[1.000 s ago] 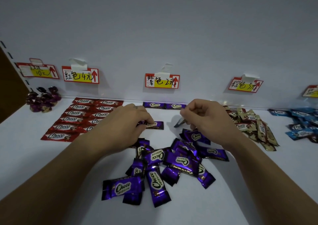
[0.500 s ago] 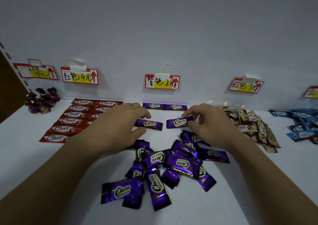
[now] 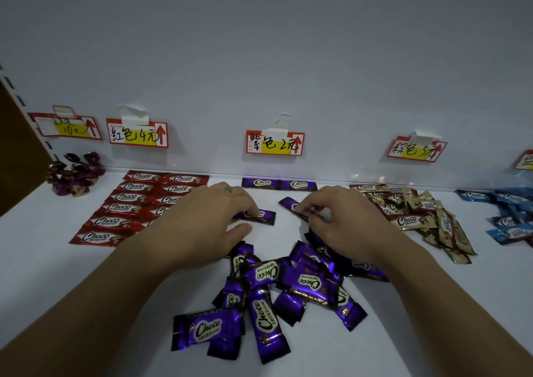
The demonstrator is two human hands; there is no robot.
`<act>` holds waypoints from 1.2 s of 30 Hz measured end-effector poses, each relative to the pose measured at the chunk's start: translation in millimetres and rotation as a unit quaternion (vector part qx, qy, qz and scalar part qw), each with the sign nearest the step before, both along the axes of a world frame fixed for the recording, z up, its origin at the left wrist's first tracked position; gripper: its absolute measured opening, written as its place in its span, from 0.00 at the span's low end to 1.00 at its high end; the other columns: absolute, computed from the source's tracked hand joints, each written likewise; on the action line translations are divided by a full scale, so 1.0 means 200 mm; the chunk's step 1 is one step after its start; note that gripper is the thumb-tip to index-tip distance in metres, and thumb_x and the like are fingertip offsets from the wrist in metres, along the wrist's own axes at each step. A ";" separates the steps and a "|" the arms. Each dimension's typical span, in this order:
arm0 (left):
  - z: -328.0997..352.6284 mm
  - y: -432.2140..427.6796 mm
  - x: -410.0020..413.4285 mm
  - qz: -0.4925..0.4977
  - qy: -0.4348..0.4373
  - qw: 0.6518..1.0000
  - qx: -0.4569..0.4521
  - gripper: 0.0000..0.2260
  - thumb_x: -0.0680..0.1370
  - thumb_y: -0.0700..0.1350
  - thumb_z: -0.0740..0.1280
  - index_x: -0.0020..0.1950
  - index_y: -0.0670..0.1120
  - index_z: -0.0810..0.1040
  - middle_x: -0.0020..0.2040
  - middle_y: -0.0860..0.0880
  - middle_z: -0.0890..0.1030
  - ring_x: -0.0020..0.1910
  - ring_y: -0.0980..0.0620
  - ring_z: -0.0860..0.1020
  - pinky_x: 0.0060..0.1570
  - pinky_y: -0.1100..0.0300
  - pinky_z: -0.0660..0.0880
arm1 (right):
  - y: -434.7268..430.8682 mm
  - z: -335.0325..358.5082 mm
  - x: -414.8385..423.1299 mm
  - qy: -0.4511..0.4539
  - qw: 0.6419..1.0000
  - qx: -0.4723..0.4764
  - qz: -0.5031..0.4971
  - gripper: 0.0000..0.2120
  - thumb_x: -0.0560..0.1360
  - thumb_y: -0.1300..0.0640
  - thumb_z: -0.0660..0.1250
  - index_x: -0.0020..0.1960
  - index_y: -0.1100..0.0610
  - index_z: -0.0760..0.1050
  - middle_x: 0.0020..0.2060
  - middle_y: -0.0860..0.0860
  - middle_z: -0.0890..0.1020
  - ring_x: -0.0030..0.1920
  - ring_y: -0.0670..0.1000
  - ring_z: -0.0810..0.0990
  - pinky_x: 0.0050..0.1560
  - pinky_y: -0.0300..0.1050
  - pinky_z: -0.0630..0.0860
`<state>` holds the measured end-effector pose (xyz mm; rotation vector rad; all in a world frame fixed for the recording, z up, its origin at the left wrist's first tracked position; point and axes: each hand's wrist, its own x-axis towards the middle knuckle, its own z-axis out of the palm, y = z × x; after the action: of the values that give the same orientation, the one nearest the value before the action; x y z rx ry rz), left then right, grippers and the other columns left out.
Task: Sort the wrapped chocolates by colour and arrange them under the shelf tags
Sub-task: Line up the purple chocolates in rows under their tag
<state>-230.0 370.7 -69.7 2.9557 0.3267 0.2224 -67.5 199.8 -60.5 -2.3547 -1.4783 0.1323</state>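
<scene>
A loose pile of purple Choco chocolates (image 3: 288, 284) lies mid-shelf in front of me. Two purple ones (image 3: 278, 184) sit side by side against the back wall under the purple tag (image 3: 275, 143). My left hand (image 3: 202, 223) has its fingertips over the left end of a purple chocolate (image 3: 264, 217) lying flat, thumb close along its near edge. My right hand (image 3: 346, 223) pinches another purple chocolate (image 3: 288, 202), which lies slanted just right of the first; its right end is hidden by my fingers.
Red chocolates (image 3: 129, 200) lie in neat rows under the red tag (image 3: 137, 134). Dark twist-wrapped sweets (image 3: 75, 174) sit far left under a tag (image 3: 66, 125). A gold pile (image 3: 418, 215) lies under the brown tag (image 3: 415, 148), blue ones (image 3: 510, 218) far right.
Both hands brought a purple chocolate up from the pile toward the back pair. The right hand's chocolate went from level with its label showing to slanted and half covered.
</scene>
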 end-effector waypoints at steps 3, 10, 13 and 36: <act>0.00 0.00 0.01 -0.003 0.005 1.000 -0.003 0.14 0.80 0.54 0.60 0.66 0.60 0.71 0.66 0.62 0.70 0.63 0.60 0.66 0.64 0.59 0.66 | 0.01 0.00 0.00 -0.008 1.000 -0.008 -0.008 0.13 0.76 0.57 0.64 0.57 0.45 0.79 0.53 0.44 0.79 0.52 0.45 0.76 0.49 0.38 0.68; 0.00 0.01 0.01 -0.003 0.006 1.000 -0.014 0.16 0.80 0.54 0.60 0.68 0.60 0.71 0.65 0.60 0.69 0.62 0.60 0.66 0.63 0.59 0.67 | 0.01 -0.01 0.01 0.007 1.000 -0.011 -0.020 0.13 0.79 0.56 0.61 0.58 0.46 0.80 0.52 0.45 0.79 0.46 0.44 0.75 0.47 0.39 0.71; 0.01 0.01 0.00 0.017 -0.023 0.999 -0.030 0.21 0.80 0.53 0.61 0.73 0.60 0.63 0.67 0.59 0.68 0.64 0.59 0.66 0.61 0.62 0.65 | 0.02 -0.01 0.00 -0.001 1.000 0.009 -0.020 0.11 0.79 0.56 0.62 0.57 0.46 0.80 0.46 0.44 0.75 0.44 0.43 0.74 0.45 0.38 0.67; -0.01 -0.02 0.02 0.013 -0.016 1.000 0.004 0.21 0.81 0.55 0.58 0.74 0.59 0.61 0.73 0.58 0.64 0.69 0.57 0.63 0.68 0.57 0.60 | 0.03 0.02 -0.01 -0.037 0.999 0.021 -0.019 0.14 0.77 0.62 0.62 0.55 0.47 0.80 0.55 0.45 0.79 0.55 0.47 0.75 0.58 0.42 0.70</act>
<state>-226.2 367.0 -71.5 2.9529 0.3624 0.2734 -70.2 206.0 -57.4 -2.3755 -1.4550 0.0052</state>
